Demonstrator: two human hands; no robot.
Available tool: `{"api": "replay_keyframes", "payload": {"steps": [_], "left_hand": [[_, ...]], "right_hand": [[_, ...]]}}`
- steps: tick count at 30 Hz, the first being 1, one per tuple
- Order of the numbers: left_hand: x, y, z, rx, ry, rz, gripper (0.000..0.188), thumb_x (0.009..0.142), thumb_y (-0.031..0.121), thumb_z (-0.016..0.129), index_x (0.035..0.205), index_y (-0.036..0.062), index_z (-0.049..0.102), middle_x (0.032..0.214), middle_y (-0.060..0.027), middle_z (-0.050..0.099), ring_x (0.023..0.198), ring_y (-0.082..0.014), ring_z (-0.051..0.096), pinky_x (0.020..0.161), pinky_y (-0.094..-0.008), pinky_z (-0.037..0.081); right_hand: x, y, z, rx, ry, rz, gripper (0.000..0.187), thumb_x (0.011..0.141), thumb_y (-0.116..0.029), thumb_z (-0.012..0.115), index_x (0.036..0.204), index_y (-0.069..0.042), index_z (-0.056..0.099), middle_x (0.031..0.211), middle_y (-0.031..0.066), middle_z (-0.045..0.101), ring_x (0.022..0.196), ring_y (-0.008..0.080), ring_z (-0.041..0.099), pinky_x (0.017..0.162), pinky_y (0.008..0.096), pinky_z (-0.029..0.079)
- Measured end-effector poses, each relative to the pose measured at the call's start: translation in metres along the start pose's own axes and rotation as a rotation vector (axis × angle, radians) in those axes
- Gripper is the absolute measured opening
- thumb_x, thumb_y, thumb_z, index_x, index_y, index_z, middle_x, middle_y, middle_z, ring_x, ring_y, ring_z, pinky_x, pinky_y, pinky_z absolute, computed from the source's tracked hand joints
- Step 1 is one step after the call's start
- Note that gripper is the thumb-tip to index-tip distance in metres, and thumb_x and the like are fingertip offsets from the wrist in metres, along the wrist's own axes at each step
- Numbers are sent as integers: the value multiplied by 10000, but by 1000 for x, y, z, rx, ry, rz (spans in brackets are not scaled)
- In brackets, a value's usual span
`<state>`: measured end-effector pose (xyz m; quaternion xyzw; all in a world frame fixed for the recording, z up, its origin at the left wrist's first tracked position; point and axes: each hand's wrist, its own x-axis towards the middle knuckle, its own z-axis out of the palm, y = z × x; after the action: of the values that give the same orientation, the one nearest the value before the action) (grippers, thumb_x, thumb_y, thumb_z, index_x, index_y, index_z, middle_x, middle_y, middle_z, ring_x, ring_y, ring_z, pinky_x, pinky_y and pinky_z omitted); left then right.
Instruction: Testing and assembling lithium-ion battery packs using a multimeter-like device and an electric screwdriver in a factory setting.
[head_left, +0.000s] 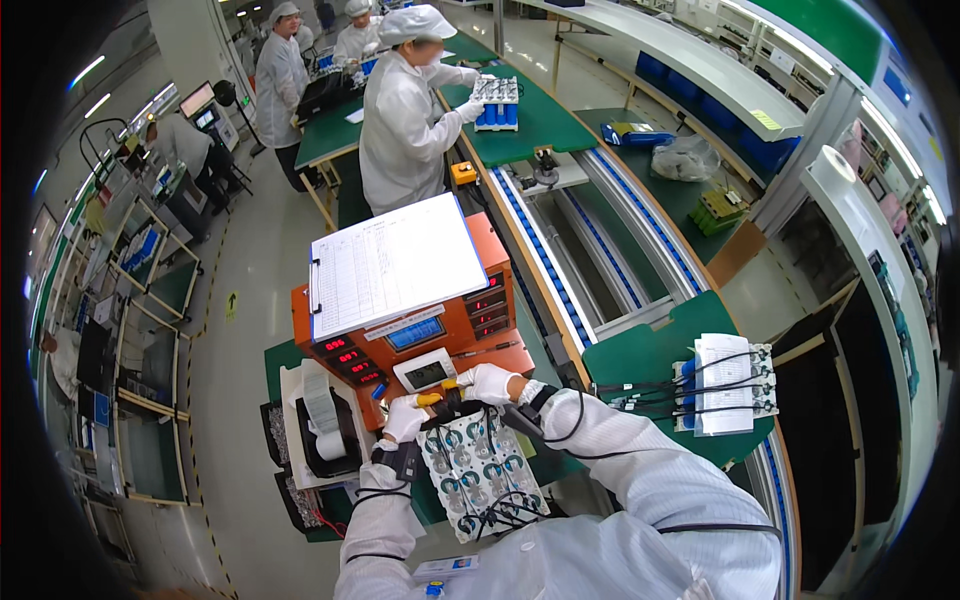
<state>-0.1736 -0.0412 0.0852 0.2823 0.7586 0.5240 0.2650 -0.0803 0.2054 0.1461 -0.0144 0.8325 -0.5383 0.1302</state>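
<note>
Beside the orange tester [497, 250], my left hand [405, 418] and right hand [486, 384] pinch yellow connectors [428, 399] — likely light, stiff, best held mid-body.

My white-gloved left hand [406, 418] pinched a small yellow connector [428, 399]; my white-gloved right hand [487, 384] was at a black cable end [453, 404] beside it, near a white rectangular cell module [462, 459]. Beyond stood an orange instrument box [501, 246] bearing a white-papered clipboard [400, 262].
</note>
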Motion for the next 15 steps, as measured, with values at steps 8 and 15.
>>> {"api": "replay_keyframes", "payload": {"steps": [8, 15], "left_hand": [[-13, 103, 41, 410, 263, 160, 286, 642, 121, 791, 892, 24, 693, 865, -127, 632, 750, -291, 639, 661, -358, 518], [-29, 79, 25, 57, 149, 36, 515, 724, 32, 635, 1237, 37, 595, 940, -139, 706, 834, -220, 699, 731, -324, 552]], "right_hand": [[-33, -51, 22, -430, 96, 109, 601, 793, -328, 704, 1267, 6, 545, 1090, 224, 667, 1010, 405, 636, 880, 421, 509], [-41, -50, 42, -499, 233, -33, 432, 803, -205, 687, 1194, -64, 569, 960, 231, 671, 911, 403, 648, 797, 450, 524]]}}
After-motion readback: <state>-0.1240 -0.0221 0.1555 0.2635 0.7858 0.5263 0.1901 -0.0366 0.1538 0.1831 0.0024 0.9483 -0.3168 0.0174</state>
